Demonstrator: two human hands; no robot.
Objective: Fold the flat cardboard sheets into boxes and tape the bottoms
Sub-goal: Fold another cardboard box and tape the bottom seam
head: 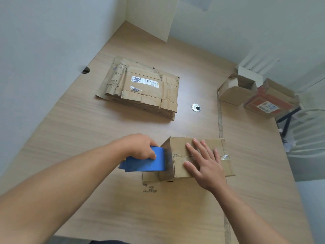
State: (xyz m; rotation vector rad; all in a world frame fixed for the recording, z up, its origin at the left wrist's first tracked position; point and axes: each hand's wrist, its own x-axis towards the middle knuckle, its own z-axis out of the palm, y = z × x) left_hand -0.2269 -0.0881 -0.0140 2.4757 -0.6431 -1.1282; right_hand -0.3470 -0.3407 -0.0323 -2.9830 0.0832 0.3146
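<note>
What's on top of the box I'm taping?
Right hand lies flat on the box, over its flap seam; a tape strip shows at the right edge. Seam under the hand is hidden.

Left hand (140,147) grips tape dispenser (146,163); right hand (206,166) flat, palm down, fingers (194,152) spread.

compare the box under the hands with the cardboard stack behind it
The box is folded up, its flaps closed along a seam; the stack of flat sheets lies unfolded. The right hand rests flat on the box and the left hand holds a blue tape dispenser at its left edge; nothing touches the stack. The stack's top sheet carries a white label; the box top shows none. Both are brown cardboard on the wooden table.
</note>
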